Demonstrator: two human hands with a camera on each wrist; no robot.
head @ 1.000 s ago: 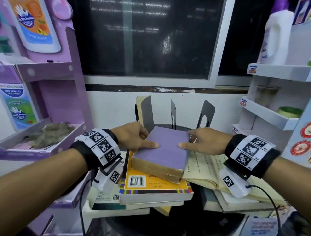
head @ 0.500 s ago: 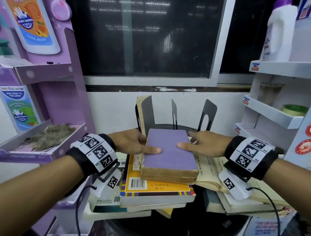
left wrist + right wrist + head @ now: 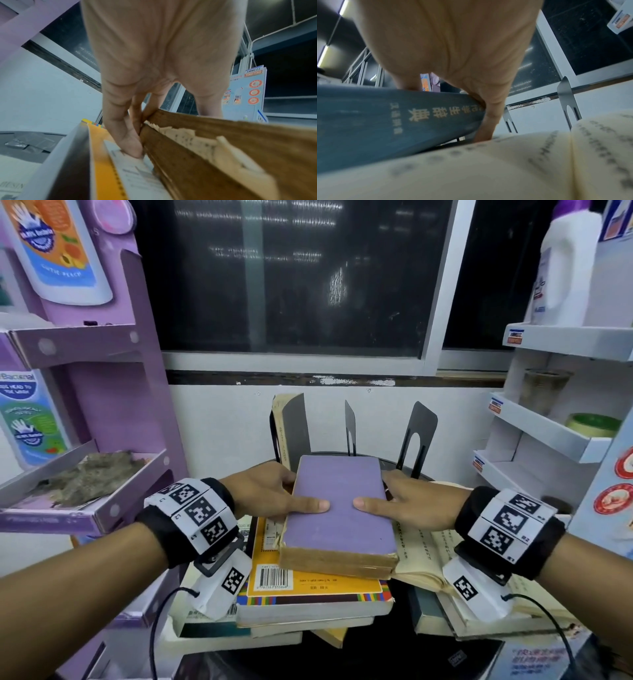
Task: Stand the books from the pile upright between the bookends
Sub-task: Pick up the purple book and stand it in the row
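A thick purple book [image 3: 340, 508] was held flat between both hands above the pile [image 3: 308, 594], in front of the black bookends [image 3: 419, 436]. The left hand [image 3: 274, 498] was clasped on its page edge, thumb on the cover, fingers beneath. The right hand [image 3: 411, 501] was clasped likewise on the spine. One book [image 3: 282, 429] was already stood against the left bookend [image 3: 296, 422].

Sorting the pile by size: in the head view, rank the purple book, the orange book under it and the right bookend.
1. Orange book, mostly covered.
2. Purple book.
3. Right bookend, though it stands farther back, so unsure.
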